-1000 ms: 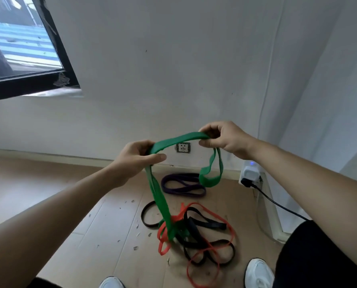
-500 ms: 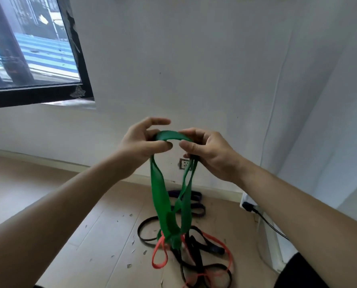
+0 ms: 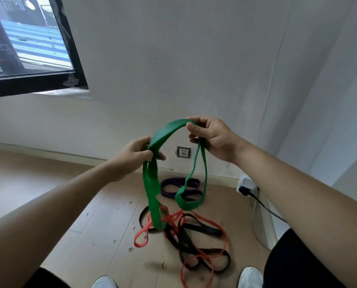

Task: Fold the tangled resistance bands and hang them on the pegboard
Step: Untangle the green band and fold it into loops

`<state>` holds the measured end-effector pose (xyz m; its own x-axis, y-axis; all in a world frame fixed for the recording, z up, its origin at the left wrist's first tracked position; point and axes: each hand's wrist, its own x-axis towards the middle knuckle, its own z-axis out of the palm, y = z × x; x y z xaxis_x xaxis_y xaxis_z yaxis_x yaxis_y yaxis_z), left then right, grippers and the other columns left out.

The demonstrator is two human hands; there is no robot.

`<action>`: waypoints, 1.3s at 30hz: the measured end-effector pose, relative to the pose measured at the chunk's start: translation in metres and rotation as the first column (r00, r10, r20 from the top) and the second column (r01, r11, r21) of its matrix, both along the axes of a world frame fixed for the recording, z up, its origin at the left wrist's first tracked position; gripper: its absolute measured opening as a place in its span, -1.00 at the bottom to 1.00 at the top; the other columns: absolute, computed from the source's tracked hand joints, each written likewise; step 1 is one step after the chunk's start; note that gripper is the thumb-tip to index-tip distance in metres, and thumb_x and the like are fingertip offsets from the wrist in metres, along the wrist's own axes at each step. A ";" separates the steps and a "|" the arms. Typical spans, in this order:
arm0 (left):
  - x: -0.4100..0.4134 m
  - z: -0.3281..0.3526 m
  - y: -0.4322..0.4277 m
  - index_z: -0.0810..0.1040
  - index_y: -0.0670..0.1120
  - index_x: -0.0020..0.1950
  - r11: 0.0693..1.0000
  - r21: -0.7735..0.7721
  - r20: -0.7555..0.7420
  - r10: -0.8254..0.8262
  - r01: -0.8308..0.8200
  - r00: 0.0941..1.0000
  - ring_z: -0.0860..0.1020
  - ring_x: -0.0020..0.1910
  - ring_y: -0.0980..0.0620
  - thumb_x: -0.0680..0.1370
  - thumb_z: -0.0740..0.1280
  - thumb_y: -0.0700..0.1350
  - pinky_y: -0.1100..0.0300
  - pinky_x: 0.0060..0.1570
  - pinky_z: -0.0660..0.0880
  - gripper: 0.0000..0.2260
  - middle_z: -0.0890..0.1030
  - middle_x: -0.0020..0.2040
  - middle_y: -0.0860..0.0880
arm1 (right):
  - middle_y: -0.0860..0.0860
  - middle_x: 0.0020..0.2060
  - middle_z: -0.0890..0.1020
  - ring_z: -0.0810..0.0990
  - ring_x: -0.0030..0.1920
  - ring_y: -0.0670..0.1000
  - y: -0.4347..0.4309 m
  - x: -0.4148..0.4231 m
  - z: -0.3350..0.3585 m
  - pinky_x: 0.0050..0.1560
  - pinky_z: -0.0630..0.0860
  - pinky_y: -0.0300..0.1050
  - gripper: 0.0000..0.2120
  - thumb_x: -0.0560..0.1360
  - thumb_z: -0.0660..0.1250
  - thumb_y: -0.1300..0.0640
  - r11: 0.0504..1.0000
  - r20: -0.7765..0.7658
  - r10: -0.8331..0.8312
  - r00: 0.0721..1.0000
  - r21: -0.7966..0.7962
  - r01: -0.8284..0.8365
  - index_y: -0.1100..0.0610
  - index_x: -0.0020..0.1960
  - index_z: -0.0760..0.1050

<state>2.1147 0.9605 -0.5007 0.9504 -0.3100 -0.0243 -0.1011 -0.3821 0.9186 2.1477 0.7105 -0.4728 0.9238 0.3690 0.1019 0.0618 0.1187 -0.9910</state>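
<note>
I see a wide green rubber band (image 3: 166, 129) arched aloft, two loops hanging. On the floor, a thin red band (image 3: 140, 245) and flat black bands (image 3: 206, 229) tangle, a purple band (image 3: 169, 181) at their 12 o'clock.

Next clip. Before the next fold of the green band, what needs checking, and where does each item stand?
1. Left hand grip on green band: ok, fingers curled round it.
2. Right hand grip: ok, pinching the band's top.
3. Green band free of red band and black band: cannot tell, its long loop hangs down to them.
4. Purple band apart from those two: ok.
5. Pegboard in view: not ok.
</note>
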 end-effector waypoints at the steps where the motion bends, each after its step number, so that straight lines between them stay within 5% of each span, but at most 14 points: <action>1: 0.000 0.003 0.003 0.50 -0.20 0.17 0.999 -0.042 -0.015 0.005 -0.006 1.000 0.66 0.07 -0.14 0.50 0.27 -0.35 -0.02 0.11 0.58 -0.75 0.71 -0.05 -0.15 | -0.04 -0.22 0.60 0.56 -0.22 -0.05 -0.007 0.002 -0.003 0.02 0.51 -0.09 -0.64 0.39 0.46 0.10 0.999 -0.014 0.009 1.000 -0.032 -0.009 0.20 0.14 0.58; 7: -0.008 0.005 0.006 0.56 -0.14 0.05 1.000 -0.010 0.013 0.010 -0.010 1.000 0.54 -0.14 -0.05 0.33 0.59 -0.13 0.11 -0.06 0.51 -0.63 0.56 -0.18 -0.06 | -0.02 -0.20 0.64 0.57 -0.17 -0.04 -0.033 0.003 -0.018 0.01 0.51 -0.10 -0.70 0.38 0.49 0.14 0.965 -0.006 0.050 0.999 -0.259 -0.050 0.16 0.09 0.62; 12: -0.009 0.017 -0.009 0.60 -0.09 0.03 0.984 -0.164 0.139 0.090 -0.067 0.986 0.55 -0.17 0.04 0.52 0.46 -0.26 0.14 -0.04 0.51 -0.86 0.59 -0.16 -0.01 | 0.02 -0.14 0.65 0.62 -0.06 -0.02 -0.026 -0.008 -0.023 0.10 0.50 -0.09 -0.61 0.44 0.54 0.23 0.855 -0.018 0.201 0.979 -0.485 -0.184 0.21 0.24 0.57; 17: -0.013 0.033 -0.032 0.58 -0.10 0.08 0.988 -0.141 0.238 0.093 -0.060 0.967 0.57 -0.20 0.04 0.49 0.48 -0.30 0.23 -0.16 0.54 -0.78 0.61 -0.18 -0.01 | 0.18 -0.01 0.61 0.58 -0.01 0.11 0.006 -0.022 0.001 0.15 0.52 0.07 -0.53 0.40 0.55 0.16 0.975 0.095 0.147 0.985 -0.184 -0.128 0.28 0.26 0.55; 22: -0.017 0.020 -0.026 0.52 -0.15 0.12 0.995 0.100 0.230 -0.006 -0.017 0.973 0.59 -0.25 0.04 0.49 0.45 -0.34 0.17 -0.14 0.61 -0.74 0.59 -0.20 -0.05 | 0.06 -0.11 0.64 0.59 -0.09 0.02 0.006 -0.026 0.010 0.08 0.51 -0.01 -0.67 0.33 0.55 0.14 0.993 0.172 0.039 0.984 -0.120 -0.019 0.19 0.05 0.63; 26: -0.022 0.003 -0.011 0.55 -0.23 -0.02 0.967 0.247 0.087 -0.083 0.059 0.993 0.57 -0.16 -0.17 0.46 0.48 -0.17 -0.31 0.11 0.56 -0.80 0.53 -0.16 -0.22 | -0.03 -0.17 0.64 0.59 -0.13 -0.04 -0.005 -0.022 0.012 0.09 0.51 -0.01 -0.75 0.36 0.53 0.14 0.999 0.167 -0.016 0.986 0.034 0.011 0.13 0.02 0.64; 28: -0.019 0.003 0.002 0.57 -0.18 -0.03 0.974 0.223 0.042 -0.051 0.040 0.998 0.62 -0.05 -0.29 0.40 0.49 -0.07 -0.34 0.19 0.52 -0.74 0.56 -0.13 -0.30 | -0.02 -0.18 0.62 0.58 -0.16 -0.04 -0.013 -0.019 0.010 0.10 0.51 -0.01 -0.73 0.37 0.51 0.14 0.996 0.134 -0.053 0.990 0.073 0.043 0.17 0.05 0.62; 32: -0.020 0.012 0.022 0.59 -0.16 0.08 1.000 0.022 0.036 0.000 -0.001 0.999 0.64 -0.08 -0.07 0.56 0.41 -0.24 -0.20 0.25 0.55 -0.89 0.62 -0.12 -0.06 | 0.03 -0.17 0.63 0.60 -0.13 0.03 -0.026 -0.016 -0.004 0.12 0.50 0.04 -0.72 0.40 0.51 0.20 0.977 0.097 0.007 0.995 -0.211 0.013 0.18 0.09 0.59; 35: -0.027 0.023 0.021 0.64 -0.12 0.15 0.992 -0.130 0.070 0.000 0.009 0.998 0.58 -0.09 0.06 0.53 0.44 -0.17 -0.01 0.20 0.58 -0.80 0.61 -0.12 0.03 | 0.25 -0.03 0.66 0.62 -0.05 0.08 -0.020 -0.021 -0.011 0.10 0.55 0.05 -0.59 0.42 0.54 0.28 0.871 0.015 0.183 0.983 -0.466 -0.155 0.19 0.23 0.53; 39: -0.038 0.035 0.001 0.58 -0.18 0.24 0.990 -0.118 0.129 -0.060 0.075 0.990 0.59 -0.13 0.04 0.49 0.48 -0.20 0.19 -0.06 0.56 -0.67 0.66 -0.12 -0.02 | 0.24 -0.13 0.56 0.59 -0.08 0.10 0.014 -0.036 -0.006 0.08 0.56 0.01 -0.52 0.42 0.56 0.26 0.893 0.058 0.253 0.966 -0.397 -0.210 0.20 0.30 0.52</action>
<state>2.0769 0.9618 -0.4660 0.9203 -0.3670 0.1351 -0.2397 -0.2562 0.9364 2.1114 0.7248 -0.4784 0.7993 0.6009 0.0001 0.1854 -0.2465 -0.9512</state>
